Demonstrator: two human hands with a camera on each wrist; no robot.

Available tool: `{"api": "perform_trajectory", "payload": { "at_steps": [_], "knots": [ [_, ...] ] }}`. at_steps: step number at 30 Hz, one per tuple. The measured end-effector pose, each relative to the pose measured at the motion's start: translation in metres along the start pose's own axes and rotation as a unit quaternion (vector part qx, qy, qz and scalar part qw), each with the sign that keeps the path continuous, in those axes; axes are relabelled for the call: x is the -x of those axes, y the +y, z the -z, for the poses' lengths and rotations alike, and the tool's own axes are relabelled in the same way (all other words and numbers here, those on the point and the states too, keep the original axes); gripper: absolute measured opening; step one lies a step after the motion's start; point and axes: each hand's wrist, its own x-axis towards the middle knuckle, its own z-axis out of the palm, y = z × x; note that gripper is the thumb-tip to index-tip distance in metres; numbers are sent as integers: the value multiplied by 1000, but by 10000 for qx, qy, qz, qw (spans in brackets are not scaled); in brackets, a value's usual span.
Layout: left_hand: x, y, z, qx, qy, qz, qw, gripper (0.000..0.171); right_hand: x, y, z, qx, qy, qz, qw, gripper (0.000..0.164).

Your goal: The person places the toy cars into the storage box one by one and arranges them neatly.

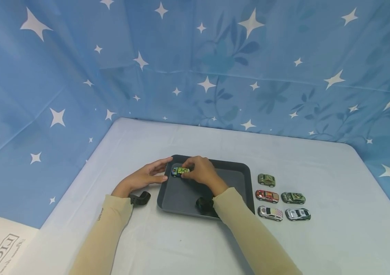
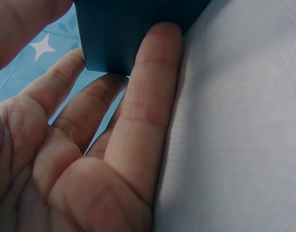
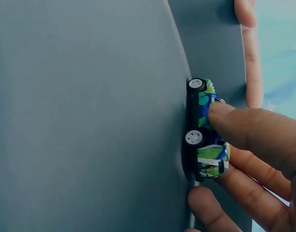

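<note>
- Fingers and thumb of our right hand [image 1: 201, 171] pinch the bright car [image 1: 177, 172] near the far left corner of the tray [image 1: 167, 194]; if that pinch loosens unevenly, we would expect the car to tip or roll on its wheels.
- Whether those wheels rest on the tray's floor we cannot tell; letting go too high would drop the car, perhaps with a bounce.
- Crowding worries us too: the walls lie close to the car, so a knuckle could knock one.
- Our left hand [image 1: 144, 176] grips nothing, its fingers stretched against the tray's left side; too hard a push there could slide the tray over the tabletop [image 1: 167, 248].
- Our wrist camera [image 1: 204, 204] on the right shows over the tray's near side, and a low wrist could catch the rim.
- Farther out, right of the tray, we have a green car [image 1: 266, 180], red car [image 1: 267, 196], camo car [image 1: 293, 198], white car [image 1: 270, 213] and silver car [image 1: 298, 214]; an outward swing of our right sleeve [image 1: 250, 229] could brush the nearest and set them rolling.
</note>
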Motion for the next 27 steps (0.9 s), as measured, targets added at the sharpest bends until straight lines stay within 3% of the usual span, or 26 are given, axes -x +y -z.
{"api": "perform_trajectory", "payload": {
  "at_steps": [10, 21, 27],
  "knots": [
    [1, 0, -1, 63, -11, -9, 10000, 78, 5, 0, 6, -48, -11, 77, 10000, 34],
    [2, 4, -2, 83, 33, 19, 10000, 79, 19, 9, 23, -672, -84, 266, 9974, 36],
    [0, 2, -2, 77, 56, 67, 9999, 78, 25, 18, 32, -949, -349, 524, 9935, 35]
  ]
}}
